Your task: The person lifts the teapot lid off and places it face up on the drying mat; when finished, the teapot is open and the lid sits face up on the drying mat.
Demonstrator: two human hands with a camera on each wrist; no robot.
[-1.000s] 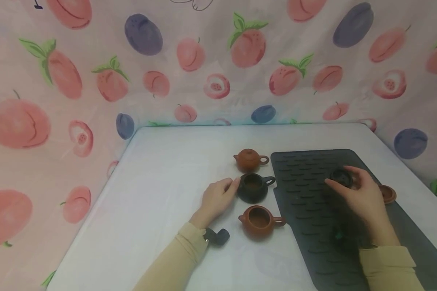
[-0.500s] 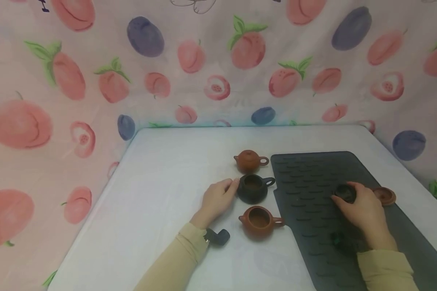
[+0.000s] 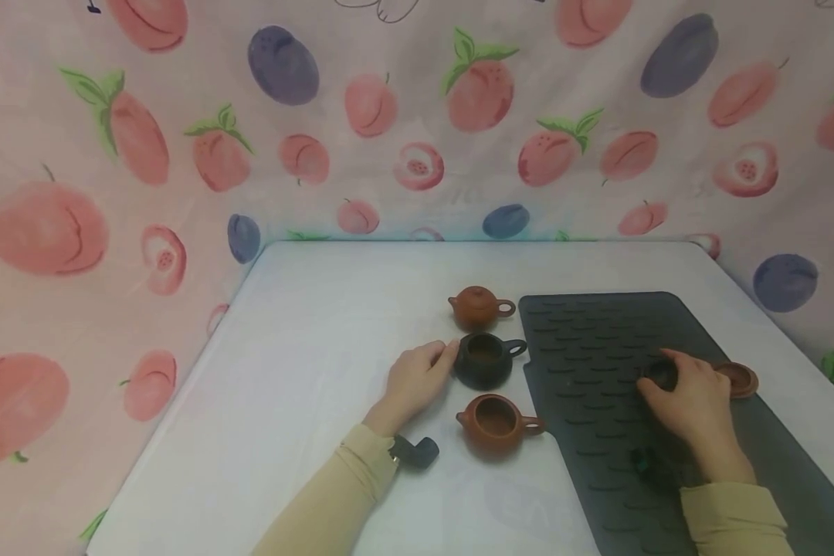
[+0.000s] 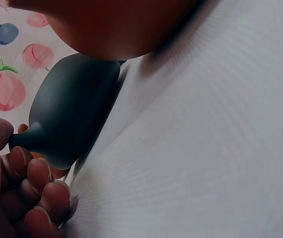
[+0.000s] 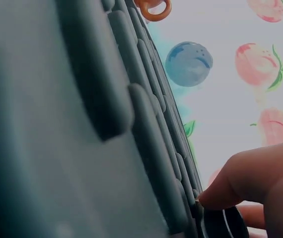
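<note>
An open black teapot (image 3: 485,360) stands on the white table (image 3: 306,347). My left hand (image 3: 417,378) rests beside it, thumb and curled fingers (image 4: 37,183) pinching the tip of its spout. The left wrist view shows the same black teapot (image 4: 72,109) close up. My right hand (image 3: 691,398) lies low on the dark ribbed mat (image 3: 591,340), its fingers curled round a small black lid (image 3: 662,374). A brown lid (image 3: 739,379) lies just right of that hand. In the right wrist view one fingertip (image 5: 250,178) touches the black lid (image 5: 226,223) on the mat (image 5: 57,124).
A lidded brown teapot (image 3: 479,306) stands behind the black one, and an open brown teapot (image 3: 496,423) stands in front of it. The open brown teapot (image 4: 116,25) fills the top of the left wrist view. A fruit-print cloth (image 3: 389,116) walls in the table at the back and sides.
My right hand has carried the black lid nearer to me and down onto the mat, beside the brown lid. The left hand has stayed at the black teapot's spout.
</note>
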